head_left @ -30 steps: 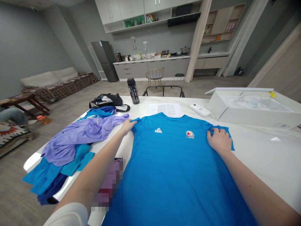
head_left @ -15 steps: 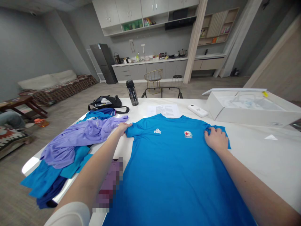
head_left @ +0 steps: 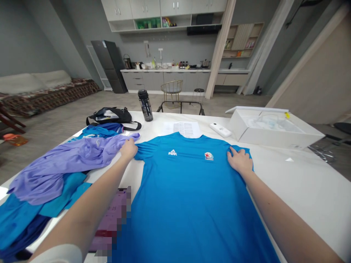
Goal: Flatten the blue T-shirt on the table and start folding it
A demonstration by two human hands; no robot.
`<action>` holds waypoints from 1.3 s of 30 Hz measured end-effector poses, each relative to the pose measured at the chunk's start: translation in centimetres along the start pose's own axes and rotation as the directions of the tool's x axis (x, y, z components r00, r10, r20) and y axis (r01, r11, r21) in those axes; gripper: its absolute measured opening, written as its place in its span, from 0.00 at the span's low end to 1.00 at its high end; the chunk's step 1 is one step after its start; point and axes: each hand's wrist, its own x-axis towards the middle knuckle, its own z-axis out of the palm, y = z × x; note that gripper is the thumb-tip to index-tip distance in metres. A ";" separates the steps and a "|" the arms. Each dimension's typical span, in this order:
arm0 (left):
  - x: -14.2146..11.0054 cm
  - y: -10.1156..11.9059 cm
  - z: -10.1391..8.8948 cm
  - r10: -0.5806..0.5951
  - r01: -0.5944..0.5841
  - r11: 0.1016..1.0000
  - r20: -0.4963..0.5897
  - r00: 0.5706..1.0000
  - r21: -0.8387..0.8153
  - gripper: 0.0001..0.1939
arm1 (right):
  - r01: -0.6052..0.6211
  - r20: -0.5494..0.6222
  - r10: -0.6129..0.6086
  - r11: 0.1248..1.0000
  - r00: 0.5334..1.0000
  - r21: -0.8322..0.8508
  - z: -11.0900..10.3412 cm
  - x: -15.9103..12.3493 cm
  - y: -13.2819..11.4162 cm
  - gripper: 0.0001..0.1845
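A bright blue T-shirt (head_left: 186,190) lies flat, front up, on a white table (head_left: 307,186). My left hand (head_left: 128,149) grips the tip of the shirt's left sleeve, fingers closed on the cloth. My right hand (head_left: 240,160) lies on the right sleeve with the fingers curled into the fabric. Both arms reach forward along the shirt's sides.
A heap of purple and blue clothes (head_left: 52,171) lies to the left. Behind the shirt are printed papers (head_left: 182,128), a white remote (head_left: 220,129), a dark water bottle (head_left: 145,105), a black bag (head_left: 112,116) and an open white box (head_left: 271,128).
My left hand has drawn the left sleeve outward, away from the shirt's body. The right hand stays on the right sleeve. The camera has swung a little to the right.
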 end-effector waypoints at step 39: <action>2.7 18.4 13.0 0.551 -0.553 0.833 0.136 0.823 -0.028 0.11 | 0.335 -0.207 -0.314 0.940 0.926 0.072 2.1 9.6 -11.3 0.19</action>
